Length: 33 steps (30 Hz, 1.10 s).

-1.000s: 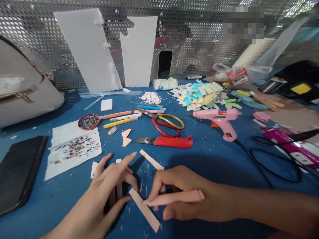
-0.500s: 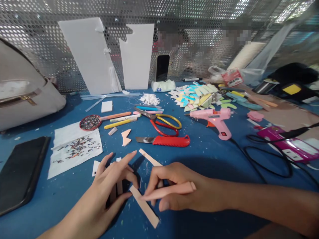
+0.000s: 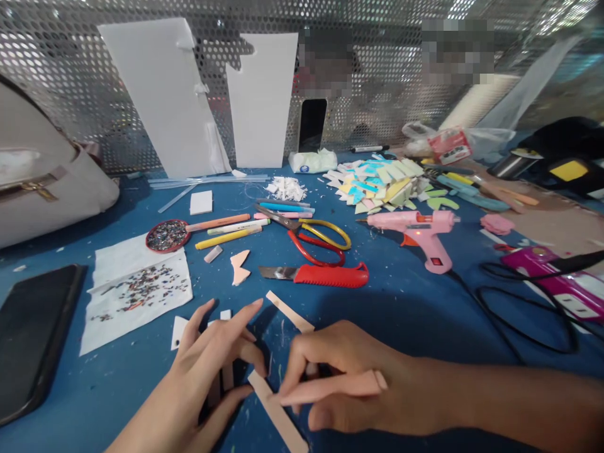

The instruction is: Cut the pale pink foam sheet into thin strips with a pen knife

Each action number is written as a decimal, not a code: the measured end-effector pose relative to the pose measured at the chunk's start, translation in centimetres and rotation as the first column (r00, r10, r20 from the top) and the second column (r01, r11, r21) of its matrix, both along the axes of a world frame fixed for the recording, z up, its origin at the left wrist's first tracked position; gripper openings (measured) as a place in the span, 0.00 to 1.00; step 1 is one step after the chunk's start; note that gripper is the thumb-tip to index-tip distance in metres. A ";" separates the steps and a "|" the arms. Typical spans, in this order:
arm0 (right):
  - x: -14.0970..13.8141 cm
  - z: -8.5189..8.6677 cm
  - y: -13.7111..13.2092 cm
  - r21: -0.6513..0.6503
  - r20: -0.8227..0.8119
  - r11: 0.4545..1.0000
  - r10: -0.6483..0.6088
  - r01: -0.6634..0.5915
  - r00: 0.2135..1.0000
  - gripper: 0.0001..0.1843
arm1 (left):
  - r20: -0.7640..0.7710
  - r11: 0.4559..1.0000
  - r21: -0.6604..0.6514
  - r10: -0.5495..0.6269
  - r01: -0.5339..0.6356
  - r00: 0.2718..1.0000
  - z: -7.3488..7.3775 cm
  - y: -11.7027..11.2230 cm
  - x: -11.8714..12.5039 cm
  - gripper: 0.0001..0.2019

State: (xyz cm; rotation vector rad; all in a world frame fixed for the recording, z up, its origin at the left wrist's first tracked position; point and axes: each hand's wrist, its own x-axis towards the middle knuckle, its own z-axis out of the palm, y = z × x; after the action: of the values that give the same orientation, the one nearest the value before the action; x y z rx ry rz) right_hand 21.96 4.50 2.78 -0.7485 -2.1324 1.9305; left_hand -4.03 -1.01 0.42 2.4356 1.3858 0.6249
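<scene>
Two bare hands, low and close together, fingertips nearly meeting.

The left hand (image 3: 212, 362) comes up from the bottom edge, palm down and arched – fingers spread, forefinger stretched out straight, thumb tucked inward toward the other hand. The right hand (image 3: 344, 377) reaches in from the right on a long forearm lying almost level, knuckles up, fingers curled – thumb and forefinger pinched on a pink foam strip (image 3: 340, 385) that lies across its fingers.

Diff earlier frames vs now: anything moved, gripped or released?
Nothing in the scene; only the head view wobbled. The right hand keeps its grip on the pink strip; left hand stays spread over the strips beneath it. The knife, scissors and glue gun are unmoved.
</scene>
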 end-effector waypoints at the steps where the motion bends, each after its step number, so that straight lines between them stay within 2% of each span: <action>1: 0.0 0.0 0.0 -0.011 -0.003 1.000 0.012 -0.012 1.000 0.28 | -0.001 1.000 0.001 0.001 -0.001 1.000 0.0 0.1 0.1 0.38; 4: 0.0 0.0 0.1 -0.082 -0.010 0.996 0.027 -0.028 1.000 0.29 | 0.010 1.000 -0.012 0.002 -0.002 1.000 0.1 0.1 0.1 0.37; 7: -0.1 0.1 0.0 -0.029 0.006 0.999 -0.018 0.018 1.000 0.29 | 0.037 0.999 -0.041 -0.021 0.023 0.999 0.2 -0.2 -0.3 0.37; 11: -0.1 0.1 -0.1 -0.123 -0.010 0.992 -0.004 0.002 1.000 0.30 | 0.069 0.994 -0.083 -0.072 0.078 0.995 0.3 -0.8 -0.8 0.33; 14: -0.1 0.2 -0.1 -0.038 0.012 0.998 -0.043 0.044 0.999 0.26 | 0.075 0.992 -0.094 -0.083 0.090 0.994 0.3 -0.8 -0.8 0.32; 17: -0.2 0.3 0.0 -0.127 -0.004 0.992 -0.009 0.009 1.000 0.28 | 0.092 0.988 -0.116 -0.093 0.103 0.991 0.3 -0.7 -0.8 0.33; 21: -0.2 0.3 -0.1 -0.072 0.004 0.996 -0.050 0.050 0.999 0.27 | 0.123 0.979 -0.173 -0.084 0.105 0.989 0.3 -0.8 -0.8 0.34; 25: -0.2 0.1 -0.1 -0.151 -0.014 0.988 -0.032 0.030 0.999 0.29 | 0.163 0.970 -0.223 -0.061 0.097 0.985 0.3 -1.1 -0.6 0.34; 28: -0.3 0.1 -0.1 -0.091 0.012 0.994 -0.062 0.063 0.998 0.26 | 0.188 0.969 -0.239 -0.016 0.062 0.982 0.3 -1.4 -0.2 0.33; 31: -0.3 0.2 -0.1 -0.178 -0.018 0.984 -0.028 0.025 0.999 0.29 | 0.179 0.972 -0.235 0.016 0.027 0.984 0.2 -1.6 0.0 0.32; 33: -0.3 0.2 -0.1 -0.182 -0.018 0.982 -0.050 0.046 0.999 0.28 | 0.159 0.976 -0.217 0.012 0.023 0.987 0.1 -1.6 -0.1 0.31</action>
State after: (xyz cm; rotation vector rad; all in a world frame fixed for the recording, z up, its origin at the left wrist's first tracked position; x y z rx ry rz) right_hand 21.64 4.36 3.01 -0.7971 -1.9258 2.1180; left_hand -4.09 -2.61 0.56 2.1675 1.3091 0.6152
